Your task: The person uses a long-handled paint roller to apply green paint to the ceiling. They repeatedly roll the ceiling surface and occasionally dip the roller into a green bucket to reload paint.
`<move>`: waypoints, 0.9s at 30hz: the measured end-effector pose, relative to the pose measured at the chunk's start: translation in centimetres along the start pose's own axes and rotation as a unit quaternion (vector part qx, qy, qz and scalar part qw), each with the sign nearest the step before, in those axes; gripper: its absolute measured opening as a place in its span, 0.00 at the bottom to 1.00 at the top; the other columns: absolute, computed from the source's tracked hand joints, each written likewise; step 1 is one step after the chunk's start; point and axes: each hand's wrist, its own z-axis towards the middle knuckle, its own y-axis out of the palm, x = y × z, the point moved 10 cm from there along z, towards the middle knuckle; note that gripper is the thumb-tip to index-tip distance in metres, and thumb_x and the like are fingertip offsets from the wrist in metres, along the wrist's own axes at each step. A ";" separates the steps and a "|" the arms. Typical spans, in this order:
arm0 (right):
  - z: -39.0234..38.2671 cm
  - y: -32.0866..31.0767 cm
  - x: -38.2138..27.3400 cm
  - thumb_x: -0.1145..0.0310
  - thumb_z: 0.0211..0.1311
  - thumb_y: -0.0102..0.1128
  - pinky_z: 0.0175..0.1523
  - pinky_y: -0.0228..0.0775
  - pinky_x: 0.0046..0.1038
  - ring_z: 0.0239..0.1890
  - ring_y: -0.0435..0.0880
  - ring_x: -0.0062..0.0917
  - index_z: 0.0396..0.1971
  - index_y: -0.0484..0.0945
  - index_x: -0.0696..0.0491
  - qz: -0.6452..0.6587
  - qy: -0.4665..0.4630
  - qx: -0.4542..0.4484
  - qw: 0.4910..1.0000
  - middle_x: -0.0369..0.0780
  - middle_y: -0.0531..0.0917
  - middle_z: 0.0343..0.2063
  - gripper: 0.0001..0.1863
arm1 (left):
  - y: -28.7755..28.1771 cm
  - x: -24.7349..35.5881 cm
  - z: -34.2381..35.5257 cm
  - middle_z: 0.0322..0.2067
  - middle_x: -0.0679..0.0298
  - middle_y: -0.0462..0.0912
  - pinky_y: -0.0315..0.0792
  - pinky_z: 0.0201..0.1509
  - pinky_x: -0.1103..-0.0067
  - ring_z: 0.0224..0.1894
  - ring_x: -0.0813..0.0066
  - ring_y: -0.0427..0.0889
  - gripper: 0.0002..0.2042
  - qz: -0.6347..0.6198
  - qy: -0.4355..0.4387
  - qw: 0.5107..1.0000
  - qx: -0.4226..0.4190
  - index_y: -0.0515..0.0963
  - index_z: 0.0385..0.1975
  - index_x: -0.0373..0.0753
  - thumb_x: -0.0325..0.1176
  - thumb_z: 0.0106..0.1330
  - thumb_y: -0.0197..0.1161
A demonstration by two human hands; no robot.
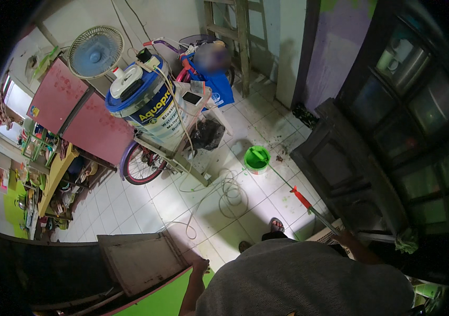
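My right hand [346,239] grips the grey pole of a paint roller, low on the right beside dark furniture. The roller's orange handle [301,198] joins the pole, and a thin rod runs from it to the green-coated roller head [259,153]. That head rests in a small green paint bucket [256,164] on the tiled floor. My left hand [200,266] is at the lower middle, fingers curled, by the edge of a brown wooden panel [137,260] and a bright green surface [156,300]. Whatever its fingers close on is hidden.
A loosely coiled pale hose or cable [230,197] lies on the floor. A large blue-and-white tub [153,110] stands on a wooden stand, with a bicycle [143,163] behind. A dark cabinet [351,158] is at right; a wooden ladder [242,42] leans at the back. Green spots mark the tiles.
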 end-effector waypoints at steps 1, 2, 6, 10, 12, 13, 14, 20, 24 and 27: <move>-0.5 1.0 -1.2 0.37 0.48 0.70 0.56 0.69 0.39 0.57 0.73 0.42 0.61 0.62 0.68 0.034 0.002 -0.042 0.999 0.58 0.71 0.56 0.54 | -0.9 1.1 -0.7 0.33 0.57 0.81 0.81 0.32 0.63 0.30 0.60 0.83 0.14 0.035 0.032 0.999 0.007 0.77 0.44 0.32 0.35 0.64 0.61; -0.6 2.0 -1.7 0.35 0.46 0.70 0.65 0.66 0.40 0.65 0.69 0.45 0.65 0.56 0.69 0.060 0.006 -0.077 0.995 0.60 0.67 0.62 0.60 | -1.0 3.3 -3.0 0.34 0.57 0.81 0.81 0.33 0.63 0.31 0.59 0.83 0.15 0.064 0.064 0.996 0.014 0.77 0.45 0.32 0.35 0.64 0.60; -2.9 4.7 -2.0 0.35 0.46 0.70 0.64 0.66 0.38 0.60 0.74 0.43 0.63 0.60 0.69 0.069 0.062 -0.090 0.992 0.58 0.72 0.57 0.58 | -2.2 6.0 -8.4 0.35 0.56 0.80 0.81 0.34 0.62 0.32 0.58 0.83 0.15 0.078 0.070 0.994 0.029 0.76 0.46 0.32 0.34 0.65 0.59; -5.8 7.1 -3.3 0.32 0.45 0.68 0.64 0.65 0.37 0.62 0.72 0.39 0.60 0.67 0.66 0.088 0.064 -0.079 0.991 0.56 0.71 0.59 0.56 | -3.5 1.9 -1.5 0.33 0.58 0.79 0.80 0.33 0.62 0.30 0.60 0.81 0.13 0.082 0.127 0.988 -0.029 0.76 0.43 0.33 0.34 0.65 0.60; -7.1 7.0 -4.3 0.29 0.44 0.67 0.65 0.64 0.37 0.65 0.70 0.38 0.61 0.68 0.65 0.087 0.068 -0.112 0.988 0.55 0.69 0.63 0.57 | -3.0 2.1 -1.0 0.32 0.58 0.79 0.80 0.32 0.63 0.29 0.61 0.81 0.12 0.072 0.130 0.988 -0.037 0.76 0.41 0.33 0.34 0.64 0.61; -5.8 7.9 -3.6 0.28 0.43 0.67 0.65 0.64 0.38 0.65 0.70 0.39 0.62 0.67 0.65 0.060 0.076 -0.127 0.987 0.54 0.68 0.63 0.58 | -3.0 1.9 -1.0 0.32 0.58 0.79 0.80 0.31 0.64 0.29 0.61 0.81 0.11 0.059 0.091 0.994 -0.015 0.76 0.40 0.33 0.35 0.64 0.61; -5.4 8.2 -3.5 0.27 0.43 0.66 0.65 0.64 0.38 0.65 0.69 0.41 0.62 0.66 0.64 0.032 0.082 -0.140 0.986 0.53 0.68 0.64 0.59 | -3.0 2.3 -1.9 0.31 0.58 0.79 0.79 0.30 0.64 0.29 0.61 0.81 0.11 0.045 0.052 0.998 0.007 0.76 0.40 0.34 0.35 0.64 0.61; -8.8 10.5 -3.7 0.27 0.43 0.65 0.65 0.66 0.37 0.60 0.74 0.39 0.64 0.64 0.65 0.207 0.062 -0.167 0.962 0.51 0.72 0.60 0.61 | -4.5 1.6 0.4 0.30 0.57 0.79 0.80 0.29 0.64 0.28 0.60 0.81 0.12 0.073 0.146 0.986 -0.011 0.77 0.38 0.31 0.35 0.64 0.62; -9.1 9.8 -3.7 0.28 0.49 0.62 0.62 0.68 0.37 0.59 0.76 0.38 0.61 0.67 0.66 0.119 0.103 -0.090 0.983 0.51 0.74 0.59 0.56 | -4.9 1.7 -1.0 0.29 0.57 0.79 0.80 0.27 0.65 0.27 0.60 0.81 0.12 0.086 0.144 0.986 0.009 0.78 0.37 0.30 0.36 0.64 0.62; -9.2 9.2 -4.2 0.29 0.53 0.60 0.62 0.67 0.37 0.58 0.76 0.37 0.60 0.68 0.65 0.058 0.129 -0.039 0.989 0.50 0.74 0.58 0.53 | -4.9 3.3 -4.0 0.29 0.57 0.79 0.80 0.27 0.66 0.27 0.61 0.81 0.13 0.083 0.115 0.990 0.011 0.78 0.38 0.31 0.36 0.64 0.62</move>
